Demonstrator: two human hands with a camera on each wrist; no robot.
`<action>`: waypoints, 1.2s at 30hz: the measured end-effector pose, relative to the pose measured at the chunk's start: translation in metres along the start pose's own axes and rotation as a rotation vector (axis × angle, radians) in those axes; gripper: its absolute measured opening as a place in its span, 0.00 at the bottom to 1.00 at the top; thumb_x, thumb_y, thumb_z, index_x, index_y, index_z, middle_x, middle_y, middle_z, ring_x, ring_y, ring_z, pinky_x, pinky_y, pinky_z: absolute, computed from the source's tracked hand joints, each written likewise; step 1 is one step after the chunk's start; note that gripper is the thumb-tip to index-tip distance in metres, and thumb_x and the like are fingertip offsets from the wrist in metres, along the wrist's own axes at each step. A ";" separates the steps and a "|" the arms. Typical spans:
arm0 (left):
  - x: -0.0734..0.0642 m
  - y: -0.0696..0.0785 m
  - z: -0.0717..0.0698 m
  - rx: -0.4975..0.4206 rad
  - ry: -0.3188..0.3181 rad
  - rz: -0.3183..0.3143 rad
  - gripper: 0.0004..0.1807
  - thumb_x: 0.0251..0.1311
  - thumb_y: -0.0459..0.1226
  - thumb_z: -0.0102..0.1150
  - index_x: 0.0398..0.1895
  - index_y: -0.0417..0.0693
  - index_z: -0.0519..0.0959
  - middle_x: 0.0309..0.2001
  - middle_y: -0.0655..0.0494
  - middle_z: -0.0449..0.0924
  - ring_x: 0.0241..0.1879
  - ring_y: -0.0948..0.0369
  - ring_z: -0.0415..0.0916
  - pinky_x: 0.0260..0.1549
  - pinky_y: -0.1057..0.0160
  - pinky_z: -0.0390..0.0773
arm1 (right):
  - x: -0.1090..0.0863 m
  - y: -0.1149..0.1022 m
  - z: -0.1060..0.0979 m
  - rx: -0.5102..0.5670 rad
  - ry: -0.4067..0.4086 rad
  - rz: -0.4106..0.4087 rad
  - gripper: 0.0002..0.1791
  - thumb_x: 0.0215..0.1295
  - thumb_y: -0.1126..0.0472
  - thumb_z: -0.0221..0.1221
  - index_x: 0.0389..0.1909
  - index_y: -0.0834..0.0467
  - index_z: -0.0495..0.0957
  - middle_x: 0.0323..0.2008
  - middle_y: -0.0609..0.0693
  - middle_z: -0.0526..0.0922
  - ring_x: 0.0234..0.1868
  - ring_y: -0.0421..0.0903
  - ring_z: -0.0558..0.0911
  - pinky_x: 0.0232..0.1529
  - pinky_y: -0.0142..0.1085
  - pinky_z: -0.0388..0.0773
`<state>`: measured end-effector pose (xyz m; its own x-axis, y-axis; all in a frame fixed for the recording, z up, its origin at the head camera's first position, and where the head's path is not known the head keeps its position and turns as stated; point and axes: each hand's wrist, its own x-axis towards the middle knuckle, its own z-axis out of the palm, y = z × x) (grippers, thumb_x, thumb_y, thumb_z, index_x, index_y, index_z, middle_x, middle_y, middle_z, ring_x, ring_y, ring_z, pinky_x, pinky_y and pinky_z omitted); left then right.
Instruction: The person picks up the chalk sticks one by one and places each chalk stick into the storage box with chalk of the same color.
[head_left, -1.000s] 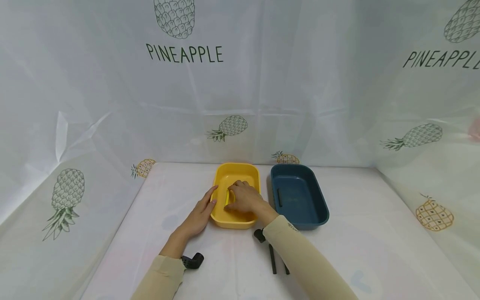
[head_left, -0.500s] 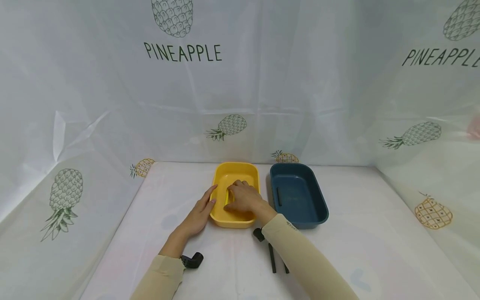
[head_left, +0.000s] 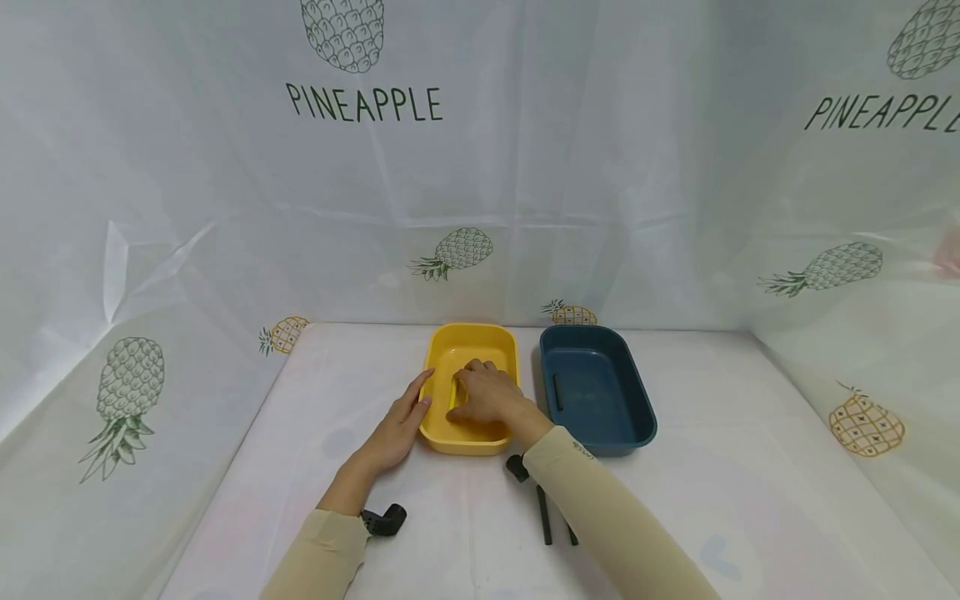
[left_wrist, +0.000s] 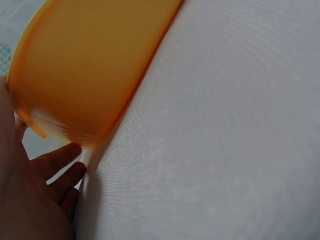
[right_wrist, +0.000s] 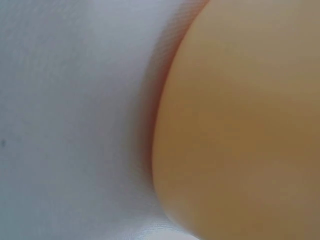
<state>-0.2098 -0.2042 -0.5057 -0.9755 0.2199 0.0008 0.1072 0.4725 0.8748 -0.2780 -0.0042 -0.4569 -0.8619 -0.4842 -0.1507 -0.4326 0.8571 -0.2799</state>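
Observation:
In the head view a yellow tray (head_left: 470, 447) stands on the table, left of a dark blue tray (head_left: 626, 404). My left hand (head_left: 393, 429) rests on the yellow tray's left rim, its fingers fairly straight. The left wrist view shows several of those fingers beside the outer wall. Inside the yellow tray my right hand (head_left: 489, 396) holds a narrow, bright yellow stick-like thing (head_left: 453, 395) between thumb and fingers; most of it is hidden, and its kind is unclear. The right wrist view shows only the tray's outer wall (right_wrist: 240, 130) and cloth.
A thin black stick (head_left: 558, 392) lies in the blue tray along its left side. Another black stick (head_left: 544, 515) lies on the white cloth, and a further black stick (head_left: 572, 533) is partly hidden by the right sleeve. A pineapple-print sheet (head_left: 480, 167) hangs behind and at both sides.

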 end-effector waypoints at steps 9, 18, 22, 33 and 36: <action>-0.001 0.000 0.001 0.004 0.004 -0.032 0.30 0.81 0.58 0.34 0.83 0.77 0.47 0.84 0.51 0.49 0.83 0.47 0.45 0.80 0.37 0.47 | 0.001 0.002 0.001 0.002 0.008 -0.004 0.41 0.60 0.37 0.70 0.71 0.51 0.75 0.70 0.52 0.73 0.69 0.54 0.71 0.74 0.52 0.69; -0.001 0.001 0.001 0.015 0.016 -0.032 0.29 0.82 0.56 0.35 0.83 0.78 0.48 0.84 0.49 0.50 0.83 0.43 0.46 0.79 0.35 0.47 | 0.001 0.004 -0.001 0.060 0.059 -0.062 0.38 0.63 0.37 0.69 0.70 0.51 0.75 0.68 0.52 0.75 0.65 0.52 0.74 0.70 0.49 0.74; -0.001 0.001 0.001 0.021 0.023 -0.034 0.29 0.83 0.54 0.36 0.83 0.78 0.49 0.84 0.50 0.50 0.83 0.43 0.47 0.79 0.34 0.48 | -0.001 0.004 -0.003 0.099 0.093 -0.083 0.36 0.66 0.39 0.67 0.70 0.51 0.76 0.68 0.52 0.75 0.65 0.52 0.75 0.70 0.47 0.75; -0.001 0.000 0.000 0.021 0.012 -0.047 0.28 0.83 0.54 0.36 0.81 0.83 0.48 0.84 0.51 0.50 0.83 0.44 0.46 0.79 0.34 0.47 | -0.016 0.001 -0.014 0.107 0.136 -0.092 0.34 0.66 0.39 0.66 0.70 0.49 0.76 0.68 0.52 0.75 0.67 0.52 0.75 0.70 0.48 0.75; 0.000 -0.001 0.001 0.019 0.009 -0.048 0.28 0.83 0.55 0.35 0.81 0.84 0.47 0.84 0.52 0.48 0.83 0.44 0.45 0.79 0.34 0.46 | -0.021 0.001 -0.017 0.104 0.147 -0.102 0.34 0.66 0.39 0.67 0.70 0.49 0.76 0.68 0.51 0.75 0.66 0.51 0.75 0.70 0.47 0.76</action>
<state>-0.2094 -0.2038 -0.5069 -0.9813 0.1888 -0.0363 0.0639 0.4985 0.8646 -0.2643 0.0096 -0.4382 -0.8475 -0.5304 0.0209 -0.4966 0.7783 -0.3843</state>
